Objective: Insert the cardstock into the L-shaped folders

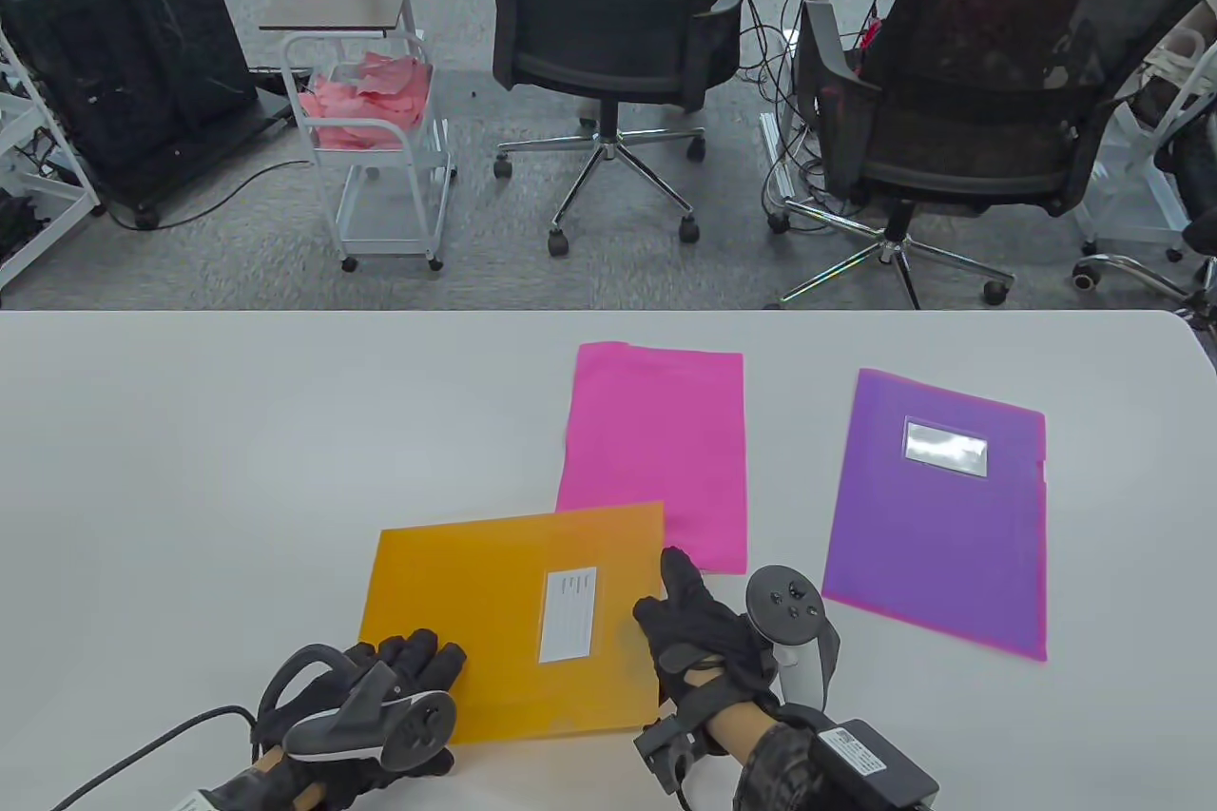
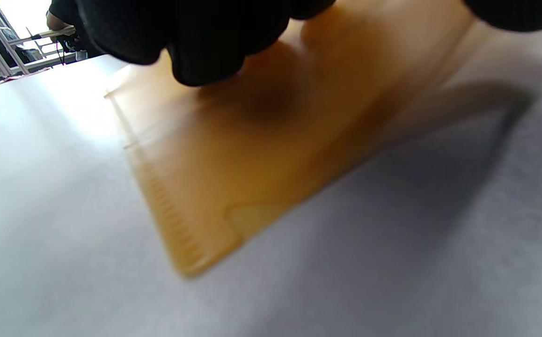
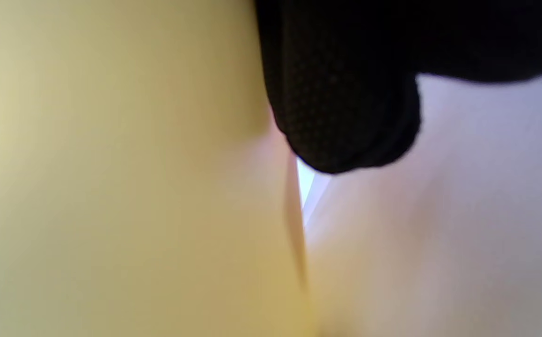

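An orange L-shaped folder [image 1: 494, 602] with a white label lies flat near the front of the table. My left hand [image 1: 404, 668] rests its fingers on the folder's near left corner, which also shows in the left wrist view [image 2: 233, 159]. My right hand [image 1: 689, 626] touches the folder's right edge, index finger stretched forward; the right wrist view shows a gloved fingertip [image 3: 346, 117] at that edge [image 3: 294, 224]. A pink sheet [image 1: 656, 450] lies behind the orange folder, partly under its far right corner. A purple folder [image 1: 941, 507] with a clear label pocket lies to the right.
The white table [image 1: 190, 469] spreads to the left and front. Beyond its far edge stand two black office chairs [image 1: 618, 22], a white cart [image 1: 371, 117] with pink sheets, and a black cabinet [image 1: 124, 41].
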Motion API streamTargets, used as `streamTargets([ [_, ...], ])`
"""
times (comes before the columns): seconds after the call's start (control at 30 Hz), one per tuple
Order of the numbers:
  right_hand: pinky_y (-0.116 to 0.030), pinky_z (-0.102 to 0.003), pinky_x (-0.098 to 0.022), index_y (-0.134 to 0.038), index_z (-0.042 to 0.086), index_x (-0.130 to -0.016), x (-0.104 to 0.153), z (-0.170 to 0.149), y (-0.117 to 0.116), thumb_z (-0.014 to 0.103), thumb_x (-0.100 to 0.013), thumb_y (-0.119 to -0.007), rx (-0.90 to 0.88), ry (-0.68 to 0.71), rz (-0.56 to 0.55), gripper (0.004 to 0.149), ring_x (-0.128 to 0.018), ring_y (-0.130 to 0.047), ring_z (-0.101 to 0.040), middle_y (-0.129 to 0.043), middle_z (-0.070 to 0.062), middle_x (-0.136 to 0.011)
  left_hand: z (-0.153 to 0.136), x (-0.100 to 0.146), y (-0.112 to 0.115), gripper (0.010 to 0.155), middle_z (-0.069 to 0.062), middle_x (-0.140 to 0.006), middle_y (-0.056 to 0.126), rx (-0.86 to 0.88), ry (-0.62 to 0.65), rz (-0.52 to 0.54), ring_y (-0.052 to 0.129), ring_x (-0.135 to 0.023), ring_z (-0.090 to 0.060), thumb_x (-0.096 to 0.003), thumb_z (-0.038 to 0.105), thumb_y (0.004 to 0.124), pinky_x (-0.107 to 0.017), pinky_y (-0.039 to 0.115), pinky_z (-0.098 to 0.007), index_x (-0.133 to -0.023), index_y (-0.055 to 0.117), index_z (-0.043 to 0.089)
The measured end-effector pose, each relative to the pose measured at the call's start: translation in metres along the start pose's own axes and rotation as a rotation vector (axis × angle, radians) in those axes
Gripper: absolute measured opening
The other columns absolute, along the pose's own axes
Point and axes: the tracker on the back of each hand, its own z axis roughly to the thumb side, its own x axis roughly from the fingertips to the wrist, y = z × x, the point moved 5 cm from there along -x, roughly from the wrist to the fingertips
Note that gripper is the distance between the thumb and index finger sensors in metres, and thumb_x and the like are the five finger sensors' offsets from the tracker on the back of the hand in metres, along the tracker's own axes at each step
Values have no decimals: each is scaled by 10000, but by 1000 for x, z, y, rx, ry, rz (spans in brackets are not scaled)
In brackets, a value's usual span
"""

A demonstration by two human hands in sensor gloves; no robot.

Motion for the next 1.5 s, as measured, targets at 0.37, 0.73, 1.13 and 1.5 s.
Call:
streamTargets([
  [0.37,-879,-338,-85,-325,101,-961,3,-1,-5,290,-464,-715,88,-39,-6,660,-212,-1004,-230,-919,-211,-515,8,1,8,954,-158,-953,825,-102,17,80,1005,-733,-353,-270,788,714,-533,865,-510,-1012,617,197],
  [0.73,-851,-430,-210,-253,152,-989,5,7,-17,362,-466,-713,196,20,63,727,-370,-958,-363,-704,-318,-819,8,2,7,872,-156,-941,833,-117,22,83,1007,-713,-348,-322,757,701,-525,867,-504,-998,643,209],
  [1.13,-806,-528,-297,-280,234,-984,2,14,-37,319,-471,-696,534,75,273,666,-499,-903,-461,-605,-373,-899,7,2,8,857,-154,-926,847,-109,19,87,1013,-694,-339,-320,763,706,-512,876,-497,-985,667,224],
  [1.5,-797,-524,-338,-252,256,-989,-3,14,-21,154,-422,-748,588,102,255,760,-530,-900,-432,-627,-227,-961,5,2,8,848,-147,-928,845,-92,12,87,1010,-696,-344,-320,760,709,-515,873,-499,-980,677,229],
])
